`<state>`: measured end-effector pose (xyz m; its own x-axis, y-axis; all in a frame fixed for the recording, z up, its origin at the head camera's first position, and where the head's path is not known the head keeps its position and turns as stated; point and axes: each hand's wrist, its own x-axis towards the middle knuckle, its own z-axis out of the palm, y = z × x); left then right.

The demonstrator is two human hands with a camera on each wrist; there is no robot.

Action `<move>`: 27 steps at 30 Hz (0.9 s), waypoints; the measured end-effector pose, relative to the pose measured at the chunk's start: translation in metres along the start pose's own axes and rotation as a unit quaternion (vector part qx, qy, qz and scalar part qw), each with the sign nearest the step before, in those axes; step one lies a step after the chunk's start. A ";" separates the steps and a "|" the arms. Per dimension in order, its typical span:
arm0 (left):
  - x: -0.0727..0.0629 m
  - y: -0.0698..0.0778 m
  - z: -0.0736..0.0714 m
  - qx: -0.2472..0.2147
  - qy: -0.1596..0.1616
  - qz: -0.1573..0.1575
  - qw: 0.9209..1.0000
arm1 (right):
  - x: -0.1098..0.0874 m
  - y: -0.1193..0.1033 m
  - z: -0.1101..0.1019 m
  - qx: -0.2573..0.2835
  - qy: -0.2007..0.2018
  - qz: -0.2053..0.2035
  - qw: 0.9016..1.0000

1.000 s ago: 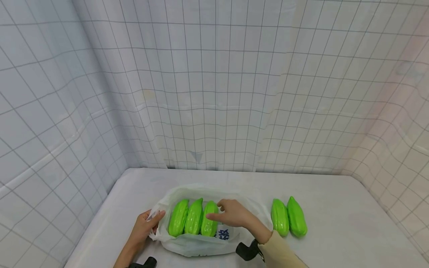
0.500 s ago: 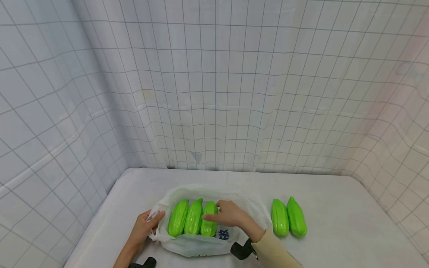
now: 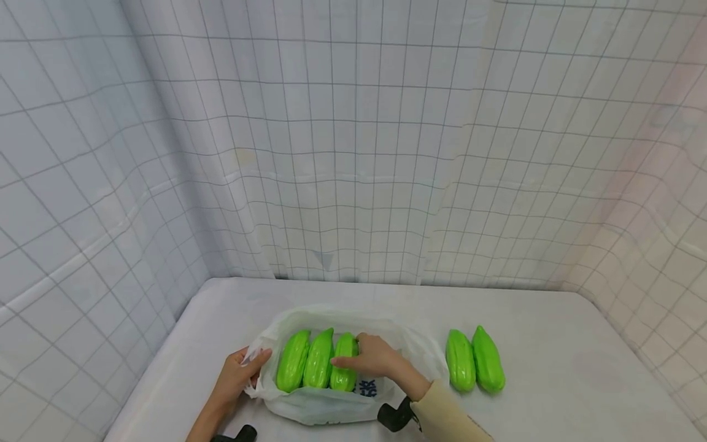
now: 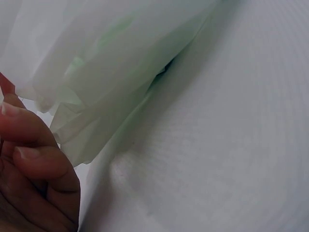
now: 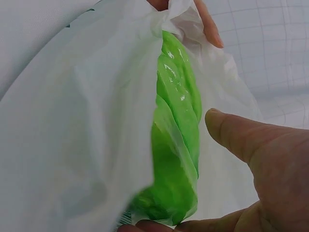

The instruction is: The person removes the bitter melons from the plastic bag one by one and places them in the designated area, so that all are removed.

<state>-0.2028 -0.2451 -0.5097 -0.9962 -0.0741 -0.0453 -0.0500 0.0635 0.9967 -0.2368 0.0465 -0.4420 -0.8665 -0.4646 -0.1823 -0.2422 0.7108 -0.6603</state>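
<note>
A white plastic bag (image 3: 326, 410) lies with its mouth spread, holding three glossy green bitter melons side by side: a left one (image 3: 293, 362), a middle one (image 3: 318, 361) and a right one (image 3: 343, 380). At the bag's left end, my left hand (image 3: 236, 376) pinches the rim between thumb and fingers. My right hand (image 3: 380, 358) reaches into the bag over the right melon, thumb across its top side, fingers at its right. In the right wrist view the thumb (image 5: 234, 130) is straight and apart from the melons (image 5: 178, 159), while fingertips touch the lower end.
Two more bitter melons lie together on the white table right of the bag, a left one (image 3: 461, 361) and a right one (image 3: 488, 361). Dark printing (image 3: 367, 387) shows inside the bag. A checked white curtain (image 3: 353, 153) encloses the table's back and sides.
My right hand has shifted slightly left, its thumb now farther across the right melon. The left hand keeps its hold on the bag rim, and the loose melons stay put.
</note>
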 end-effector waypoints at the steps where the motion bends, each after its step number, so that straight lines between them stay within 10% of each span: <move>1: 0.000 0.000 0.000 -0.001 -0.001 0.000 1.000 | 0.000 0.001 0.001 0.002 0.000 0.000 1.000; 27: 0.000 0.001 0.001 0.004 0.005 -0.005 1.000 | 0.010 0.014 0.021 0.041 0.036 -0.009 0.998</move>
<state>-0.2026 -0.2437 -0.5090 -0.9949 -0.0851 -0.0545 -0.0607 0.0709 0.9956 -0.2396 0.0413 -0.4681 -0.8927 -0.4345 -0.1191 -0.2230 0.6559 -0.7212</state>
